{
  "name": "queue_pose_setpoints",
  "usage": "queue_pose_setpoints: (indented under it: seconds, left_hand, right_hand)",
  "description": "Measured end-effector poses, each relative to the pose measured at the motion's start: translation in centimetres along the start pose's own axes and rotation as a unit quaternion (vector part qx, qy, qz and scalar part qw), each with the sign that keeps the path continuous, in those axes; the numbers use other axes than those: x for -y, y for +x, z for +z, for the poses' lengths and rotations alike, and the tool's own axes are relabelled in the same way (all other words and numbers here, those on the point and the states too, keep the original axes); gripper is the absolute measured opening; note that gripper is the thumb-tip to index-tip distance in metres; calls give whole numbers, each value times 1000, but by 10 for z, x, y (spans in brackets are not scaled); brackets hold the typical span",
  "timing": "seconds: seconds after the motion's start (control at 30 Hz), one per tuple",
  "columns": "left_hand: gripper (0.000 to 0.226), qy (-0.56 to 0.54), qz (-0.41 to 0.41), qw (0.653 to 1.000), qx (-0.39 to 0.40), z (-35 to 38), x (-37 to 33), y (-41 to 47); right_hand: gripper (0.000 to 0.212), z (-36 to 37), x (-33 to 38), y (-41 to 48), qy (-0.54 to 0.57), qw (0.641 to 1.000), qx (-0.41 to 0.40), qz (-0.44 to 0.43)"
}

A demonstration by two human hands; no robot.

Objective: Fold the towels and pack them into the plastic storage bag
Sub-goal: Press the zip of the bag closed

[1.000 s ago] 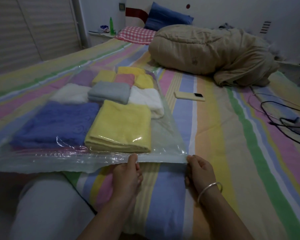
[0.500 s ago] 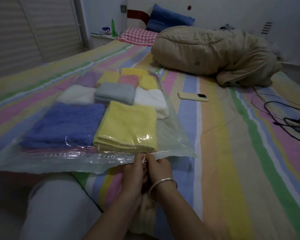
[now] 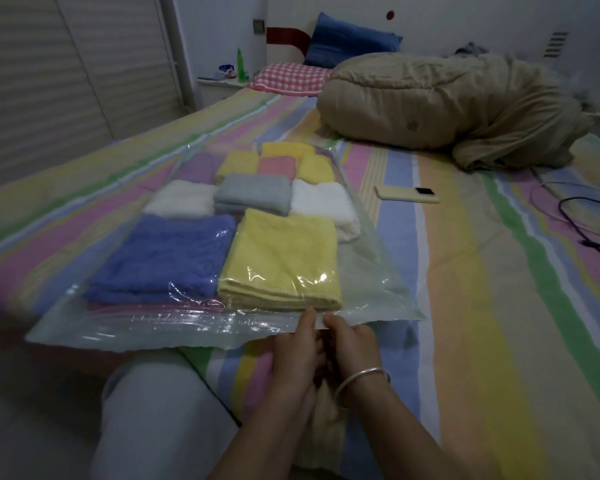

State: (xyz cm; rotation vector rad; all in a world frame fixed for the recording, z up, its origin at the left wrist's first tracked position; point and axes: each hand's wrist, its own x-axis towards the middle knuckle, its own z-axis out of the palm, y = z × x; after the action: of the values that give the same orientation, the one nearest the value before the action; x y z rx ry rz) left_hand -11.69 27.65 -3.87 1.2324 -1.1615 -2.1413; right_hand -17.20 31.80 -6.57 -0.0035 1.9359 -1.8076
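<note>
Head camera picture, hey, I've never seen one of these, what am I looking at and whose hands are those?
It is taken by a camera worn on a person's head, looking down at their own hands; no machine is involved. A clear plastic storage bag lies on a striped bedsheet, filled with folded towels, including a large yellow towel and a blue towel. The left hand and the right hand, wearing a silver bangle, pinch the bag's near edge side by side. A cream phone lies beyond.

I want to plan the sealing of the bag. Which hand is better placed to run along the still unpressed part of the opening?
The left hand, likely. Both hands pinch the plastic storage bag opening side by side; the long loose stretch lies leftward, so the right hand can anchor.
</note>
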Motion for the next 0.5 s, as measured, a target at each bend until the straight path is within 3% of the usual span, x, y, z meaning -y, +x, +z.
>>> queue_pose_setpoints:
  seconds: [0.5]
  left_hand:
    - [43, -20, 97, 994, -49, -90, -35, 12]
  right_hand:
    - [48, -7, -2, 7, 16, 1000, -22, 6]
